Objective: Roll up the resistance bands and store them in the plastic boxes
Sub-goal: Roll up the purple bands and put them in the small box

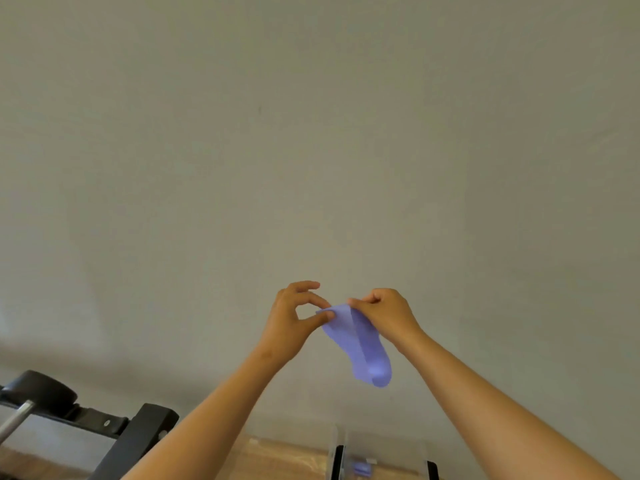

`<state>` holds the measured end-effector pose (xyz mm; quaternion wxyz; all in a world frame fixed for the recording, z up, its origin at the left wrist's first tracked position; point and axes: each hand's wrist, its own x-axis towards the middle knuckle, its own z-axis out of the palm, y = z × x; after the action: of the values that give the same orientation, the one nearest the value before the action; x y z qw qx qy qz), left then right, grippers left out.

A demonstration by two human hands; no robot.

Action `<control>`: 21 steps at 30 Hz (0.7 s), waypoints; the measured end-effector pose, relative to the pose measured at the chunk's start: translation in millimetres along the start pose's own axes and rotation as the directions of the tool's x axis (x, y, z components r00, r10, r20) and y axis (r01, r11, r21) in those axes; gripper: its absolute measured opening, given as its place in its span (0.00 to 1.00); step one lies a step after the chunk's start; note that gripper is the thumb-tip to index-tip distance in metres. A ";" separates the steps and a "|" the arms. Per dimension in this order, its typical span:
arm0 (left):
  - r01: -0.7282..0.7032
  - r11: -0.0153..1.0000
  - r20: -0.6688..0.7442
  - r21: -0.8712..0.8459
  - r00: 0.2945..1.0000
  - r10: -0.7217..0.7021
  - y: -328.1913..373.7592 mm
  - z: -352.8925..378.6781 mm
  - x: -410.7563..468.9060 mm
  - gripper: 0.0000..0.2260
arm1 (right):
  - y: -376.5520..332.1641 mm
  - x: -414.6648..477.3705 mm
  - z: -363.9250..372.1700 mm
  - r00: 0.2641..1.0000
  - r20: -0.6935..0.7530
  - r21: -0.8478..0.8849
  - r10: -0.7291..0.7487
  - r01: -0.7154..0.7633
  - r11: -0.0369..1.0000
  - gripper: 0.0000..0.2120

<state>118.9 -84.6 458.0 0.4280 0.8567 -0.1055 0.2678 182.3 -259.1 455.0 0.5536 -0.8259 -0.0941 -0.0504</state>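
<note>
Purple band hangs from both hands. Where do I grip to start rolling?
Take the purple band by its bottom fold, coming from below. The left hand and right hand both pinch its top edge, so it hangs slack; that fold is likely the easiest free end to roll upward.

I held my left hand (pixel 294 317) and my right hand (pixel 384 311) up side by side before the wall (pixel 311 133). The resistance band (pixel 360 344) was pinched between them at its top edge and hung down under my right hand. Below, two plastic boxes stood side by side on the tabletop (pixel 277 465): the left box (pixel 294 445), and the right box (pixel 391 448) with a rolled band (pixel 362 467) in it. An exercise bench (pixel 104 424) stood to their left.
</note>
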 end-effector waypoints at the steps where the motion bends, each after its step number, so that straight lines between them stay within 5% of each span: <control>1: 0.035 0.997 0.014 -0.065 0.999 -0.034 4.9 -2.7 4.8 0.07 | -2.9 -1.2 -4.0 0.999 -0.034 -0.075 0.002 -0.004 0.997 0.17; 6: 0.132 0.935 0.062 -0.328 0.991 -0.118 27.6 -11.8 21.8 0.04 | -20.1 -7.7 -20.0 0.999 -0.044 -0.399 -0.031 0.011 0.917 0.25; 10: 0.146 0.919 0.075 -0.367 0.989 -0.127 36.6 -14.1 29.7 0.04 | -34.5 -10.2 -26.0 0.986 -0.111 -0.399 -0.128 0.073 0.914 0.24; 16: 0.128 0.922 0.079 -0.366 0.991 -0.107 44.0 -18.9 33.7 0.05 | -45.2 -9.2 -23.7 0.941 0.113 0.219 -0.318 0.289 0.932 0.10; 21: 0.158 0.898 0.068 -0.411 0.987 -0.143 45.6 -25.6 34.8 0.05 | -54.2 -9.9 -20.5 0.925 0.072 0.290 -0.372 0.338 0.895 0.04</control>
<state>119.8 -90.5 520.5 0.6175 0.7565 -0.1012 0.1901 161.6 -259.0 510.0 0.6361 -0.7123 -0.2841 -0.0855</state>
